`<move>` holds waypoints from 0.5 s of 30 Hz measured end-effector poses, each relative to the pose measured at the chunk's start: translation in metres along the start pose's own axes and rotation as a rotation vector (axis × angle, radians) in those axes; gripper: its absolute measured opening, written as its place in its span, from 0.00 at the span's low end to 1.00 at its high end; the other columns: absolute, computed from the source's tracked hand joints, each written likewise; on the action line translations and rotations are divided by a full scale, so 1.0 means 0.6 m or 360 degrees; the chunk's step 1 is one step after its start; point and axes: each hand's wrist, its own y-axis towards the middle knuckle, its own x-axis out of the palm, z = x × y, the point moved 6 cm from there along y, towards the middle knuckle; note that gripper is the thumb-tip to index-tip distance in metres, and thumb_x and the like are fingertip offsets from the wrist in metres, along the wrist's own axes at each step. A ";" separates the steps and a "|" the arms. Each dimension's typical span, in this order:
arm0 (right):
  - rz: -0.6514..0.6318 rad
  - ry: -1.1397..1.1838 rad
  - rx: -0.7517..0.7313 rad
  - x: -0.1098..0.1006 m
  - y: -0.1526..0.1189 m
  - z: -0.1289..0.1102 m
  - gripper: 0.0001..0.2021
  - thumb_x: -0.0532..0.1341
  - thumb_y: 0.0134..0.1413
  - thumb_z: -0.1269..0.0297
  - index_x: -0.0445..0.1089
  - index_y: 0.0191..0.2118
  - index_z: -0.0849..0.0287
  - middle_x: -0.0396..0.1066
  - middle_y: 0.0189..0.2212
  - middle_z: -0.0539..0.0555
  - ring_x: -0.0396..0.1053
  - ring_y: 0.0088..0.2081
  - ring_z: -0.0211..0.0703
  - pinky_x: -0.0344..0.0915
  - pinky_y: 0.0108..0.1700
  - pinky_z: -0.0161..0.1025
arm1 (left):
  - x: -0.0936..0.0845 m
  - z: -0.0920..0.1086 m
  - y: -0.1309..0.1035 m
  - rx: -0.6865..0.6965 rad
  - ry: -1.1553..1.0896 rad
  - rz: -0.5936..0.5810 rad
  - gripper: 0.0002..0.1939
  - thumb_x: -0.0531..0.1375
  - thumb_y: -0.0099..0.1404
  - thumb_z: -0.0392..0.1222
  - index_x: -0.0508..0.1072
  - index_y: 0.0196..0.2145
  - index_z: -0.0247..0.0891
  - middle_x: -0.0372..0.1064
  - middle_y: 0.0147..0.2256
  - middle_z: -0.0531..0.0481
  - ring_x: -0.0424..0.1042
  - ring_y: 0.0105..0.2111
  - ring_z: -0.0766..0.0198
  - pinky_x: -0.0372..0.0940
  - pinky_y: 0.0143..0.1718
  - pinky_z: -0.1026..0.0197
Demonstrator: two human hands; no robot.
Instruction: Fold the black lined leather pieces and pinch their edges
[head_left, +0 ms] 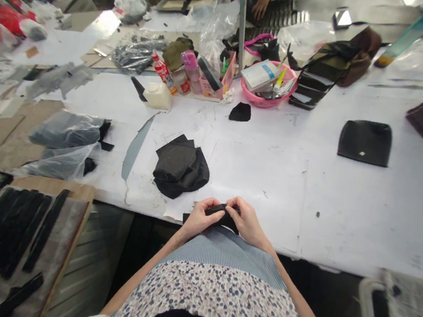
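At the table's near edge, close to my body, my left hand [205, 216] and my right hand [243, 218] pinch a black piece of material [228, 223] between thumbs and fingers. The two hands almost meet at its upper edge, and its lower part drops toward my apron [218, 246]. Just beyond my left hand lies a loose stack of black cut pieces [181, 167]. Farther off, a single small black piece [240, 112] rests on the white table surface [258, 160].
A pink basket [266, 102] of tools, a red-labelled bottle [164, 72] and a cream container [158, 96] stand at the back. A black panel [366, 142] lies right. Black strips [8, 229] cover a board at lower left. Another person's hand [261, 3] shows across the table.
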 end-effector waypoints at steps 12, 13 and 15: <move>-0.0231 0.0078 -0.0008 -0.009 0.005 -0.004 0.03 0.60 0.56 0.66 0.67 0.32 0.58 0.68 0.30 0.49 0.65 0.33 0.39 0.61 0.38 0.37 | 0.002 -0.019 0.000 -0.0162 -0.0193 -0.0028 0.15 0.68 0.53 0.47 0.71 0.31 0.34 0.70 0.26 0.54 0.67 0.25 0.69 0.60 0.29 0.67; -0.0235 0.0081 -0.0050 -0.011 0.005 -0.010 0.03 0.59 0.56 0.67 0.67 0.32 0.58 0.68 0.31 0.50 0.65 0.35 0.40 0.61 0.39 0.37 | 0.001 -0.019 0.001 -0.0158 -0.0169 -0.0021 0.15 0.68 0.53 0.47 0.71 0.32 0.34 0.70 0.26 0.54 0.67 0.25 0.69 0.60 0.28 0.68; -0.0250 0.0114 -0.0140 -0.012 0.002 -0.021 0.03 0.59 0.57 0.68 0.66 0.32 0.57 0.69 0.35 0.52 0.66 0.38 0.41 0.62 0.43 0.39 | -0.001 -0.020 0.002 -0.0152 -0.0121 -0.0005 0.15 0.68 0.52 0.47 0.71 0.31 0.33 0.70 0.26 0.54 0.67 0.24 0.69 0.59 0.28 0.67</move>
